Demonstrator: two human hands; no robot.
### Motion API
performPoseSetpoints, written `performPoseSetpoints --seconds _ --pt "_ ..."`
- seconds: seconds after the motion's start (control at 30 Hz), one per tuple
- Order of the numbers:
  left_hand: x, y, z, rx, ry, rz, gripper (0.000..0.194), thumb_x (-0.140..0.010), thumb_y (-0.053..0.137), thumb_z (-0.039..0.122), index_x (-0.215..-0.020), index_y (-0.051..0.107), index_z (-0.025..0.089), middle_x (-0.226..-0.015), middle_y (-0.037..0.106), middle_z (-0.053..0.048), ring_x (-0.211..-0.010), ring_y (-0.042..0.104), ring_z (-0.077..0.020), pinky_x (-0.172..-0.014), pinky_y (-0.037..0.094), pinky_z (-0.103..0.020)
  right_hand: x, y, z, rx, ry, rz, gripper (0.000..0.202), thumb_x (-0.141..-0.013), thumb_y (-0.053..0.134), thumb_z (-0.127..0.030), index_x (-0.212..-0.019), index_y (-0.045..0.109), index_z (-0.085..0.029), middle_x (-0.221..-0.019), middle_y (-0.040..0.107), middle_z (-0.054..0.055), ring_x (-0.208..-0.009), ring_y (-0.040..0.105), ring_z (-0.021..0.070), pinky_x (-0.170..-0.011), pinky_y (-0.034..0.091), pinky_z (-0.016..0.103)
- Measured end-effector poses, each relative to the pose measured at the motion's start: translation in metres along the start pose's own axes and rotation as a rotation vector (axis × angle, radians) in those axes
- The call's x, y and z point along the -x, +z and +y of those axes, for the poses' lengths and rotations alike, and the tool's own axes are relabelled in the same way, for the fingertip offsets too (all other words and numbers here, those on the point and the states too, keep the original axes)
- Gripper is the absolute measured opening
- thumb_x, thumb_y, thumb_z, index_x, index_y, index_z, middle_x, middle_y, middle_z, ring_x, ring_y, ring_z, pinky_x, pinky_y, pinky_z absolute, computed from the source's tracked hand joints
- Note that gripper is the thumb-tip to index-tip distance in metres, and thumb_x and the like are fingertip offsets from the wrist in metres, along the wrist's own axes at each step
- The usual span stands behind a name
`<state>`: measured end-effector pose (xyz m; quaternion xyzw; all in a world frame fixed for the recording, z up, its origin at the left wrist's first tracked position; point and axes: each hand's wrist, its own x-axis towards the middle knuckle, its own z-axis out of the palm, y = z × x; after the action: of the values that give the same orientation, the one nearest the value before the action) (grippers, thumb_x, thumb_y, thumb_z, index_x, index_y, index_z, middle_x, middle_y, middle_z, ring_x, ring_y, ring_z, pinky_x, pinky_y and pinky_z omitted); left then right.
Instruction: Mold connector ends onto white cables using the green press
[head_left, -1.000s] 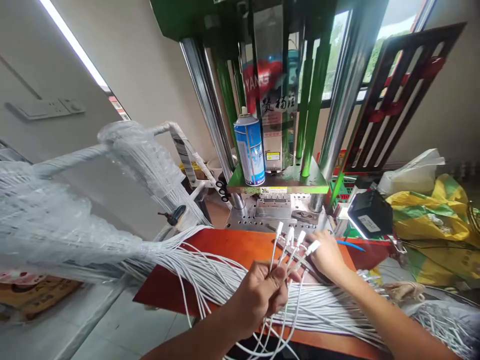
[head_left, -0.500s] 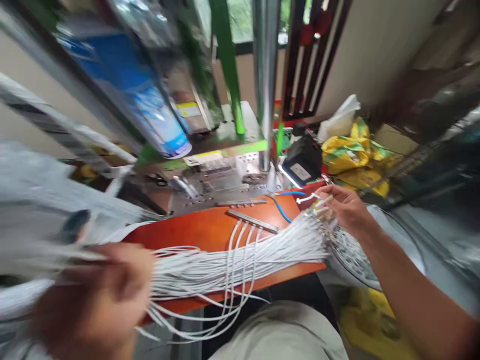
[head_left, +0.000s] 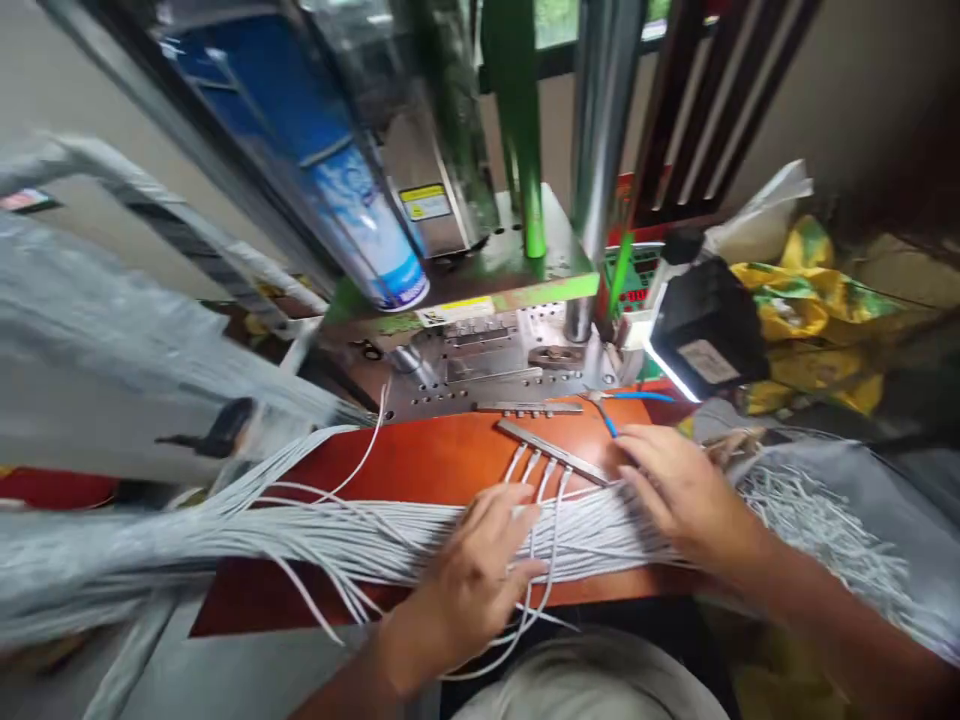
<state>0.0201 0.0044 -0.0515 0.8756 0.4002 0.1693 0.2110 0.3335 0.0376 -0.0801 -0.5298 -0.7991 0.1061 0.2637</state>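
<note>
A thick bundle of white cables (head_left: pixel 300 530) lies across the reddish-brown board (head_left: pixel 450 460). My left hand (head_left: pixel 480 575) is over the middle of the bundle, fingers apart, close to several cables seated in a slim metal bar (head_left: pixel 551 450). Near the bar's right end, my right hand (head_left: pixel 667 490) reaches over the bundle with fingers parted, beside a blue-handled tool (head_left: pixel 609 420). Nothing shows held in either hand. Behind the first bar lies a second metal strip (head_left: pixel 529 407) with small pegs.
Behind the board stands a green-framed press (head_left: pixel 525 290) with a metal bed. A blue can (head_left: pixel 367 230) leans at its left. The black lamp (head_left: pixel 709 330) glows on the right, above a grey bag of white cable pieces (head_left: pixel 832 540). Yellow bags (head_left: pixel 810 290) sit farther back.
My left hand has moved right, from the far left onto the middle of the bundle. My right hand has let go of the small white cable ends and come down beside the bar. The view has shifted.
</note>
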Motion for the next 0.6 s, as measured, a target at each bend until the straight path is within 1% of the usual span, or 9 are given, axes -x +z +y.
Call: performPoseSetpoints --seconds 0.03,0.1,0.17,0.23,0.33,0.4,0.43,0.53,0.6 --pt "-0.002 0.009 0.005 -0.063 0.011 -0.033 0.040 -0.101 0.057 0.033 -0.139 0.057 0.020 -0.148 0.054 -0.013 -0.140 0.048 -0.0286 -0.117 0.045 -0.046 -0.013 0.015 -0.014 0.015 -0.035 -0.072 0.026 -0.105 0.042 -0.030 -0.120 0.062 -0.021 -0.122 0.065 0.012 -0.111 0.059 0.0276 -0.095 0.047 0.044" --pt "-0.006 0.019 0.008 -0.161 -0.010 -0.043 0.052 -0.099 0.062 0.039 -0.145 0.052 0.018 -0.153 0.048 -0.016 -0.145 0.041 -0.0321 -0.120 0.039 -0.051 -0.029 0.040 -0.027 0.071 -0.014 -0.172 0.025 -0.103 0.042 -0.025 -0.115 0.063 -0.019 -0.110 0.064 0.012 -0.099 0.058 0.0278 -0.083 0.048 0.043" --pt "-0.011 0.024 0.005 -0.201 -0.023 -0.036 0.064 -0.097 0.063 0.048 -0.151 0.046 0.019 -0.158 0.042 -0.015 -0.147 0.036 -0.0345 -0.122 0.034 -0.054 -0.030 0.057 -0.027 0.108 0.029 -0.195 0.024 -0.102 0.044 -0.026 -0.115 0.063 -0.019 -0.103 0.062 0.012 -0.094 0.056 0.0278 -0.079 0.046 0.042" --pt "-0.015 0.028 0.000 -0.212 -0.026 -0.031 0.072 -0.096 0.062 0.055 -0.155 0.041 0.021 -0.160 0.039 -0.013 -0.148 0.034 -0.0350 -0.123 0.031 -0.054 -0.024 0.065 -0.022 0.085 0.055 -0.172 0.023 -0.102 0.045 -0.030 -0.115 0.062 -0.020 -0.101 0.060 0.010 -0.091 0.055 0.0269 -0.078 0.046 0.041" --pt "-0.017 0.033 -0.005 -0.234 -0.001 -0.011 0.070 -0.098 0.057 0.058 -0.154 0.042 0.020 -0.154 0.046 -0.014 -0.138 0.044 -0.0341 -0.117 0.037 -0.051 -0.016 0.064 -0.018 -0.075 0.083 -0.105 0.023 -0.105 0.041 -0.031 -0.113 0.061 -0.022 -0.098 0.059 0.009 -0.090 0.054 0.0250 -0.080 0.046 0.040" --pt "-0.013 0.039 -0.004 -0.261 0.064 0.019 0.062 -0.100 0.054 0.057 -0.146 0.051 0.017 -0.140 0.057 -0.015 -0.121 0.054 -0.0328 -0.105 0.045 -0.049 -0.019 0.057 -0.017 -0.195 0.098 -0.041 0.023 -0.107 0.039 -0.032 -0.109 0.060 -0.024 -0.095 0.058 0.008 -0.090 0.055 0.0239 -0.082 0.047 0.039" --pt "-0.010 0.041 -0.004 -0.278 0.117 0.068 0.057 -0.101 0.051 0.055 -0.140 0.055 0.014 -0.129 0.062 -0.015 -0.111 0.057 -0.0317 -0.096 0.047 -0.048 -0.025 0.052 -0.017 -0.234 0.097 -0.006 0.022 -0.107 0.041 -0.034 -0.106 0.061 -0.025 -0.095 0.058 0.007 -0.090 0.055 0.0236 -0.082 0.047 0.039" --pt "-0.009 0.043 -0.006 -0.316 0.252 0.252 0.044 -0.102 0.045 0.043 -0.121 0.064 0.008 -0.096 0.065 -0.013 -0.082 0.055 -0.0268 -0.071 0.045 -0.041 -0.060 0.041 -0.013 -0.286 0.058 0.096 0.022 -0.106 0.045 -0.039 -0.102 0.062 -0.026 -0.095 0.060 0.007 -0.091 0.057 0.0237 -0.083 0.048 0.040" --pt "-0.023 0.032 -0.013 -0.317 0.242 0.282 0.033 -0.101 0.044 0.031 -0.109 0.067 0.009 -0.082 0.060 -0.010 -0.074 0.051 -0.0243 -0.065 0.040 -0.039 -0.099 0.040 -0.009 -0.317 -0.005 0.157 0.025 -0.106 0.045 -0.041 -0.100 0.063 -0.025 -0.096 0.061 0.007 -0.093 0.058 0.0240 -0.086 0.048 0.040"
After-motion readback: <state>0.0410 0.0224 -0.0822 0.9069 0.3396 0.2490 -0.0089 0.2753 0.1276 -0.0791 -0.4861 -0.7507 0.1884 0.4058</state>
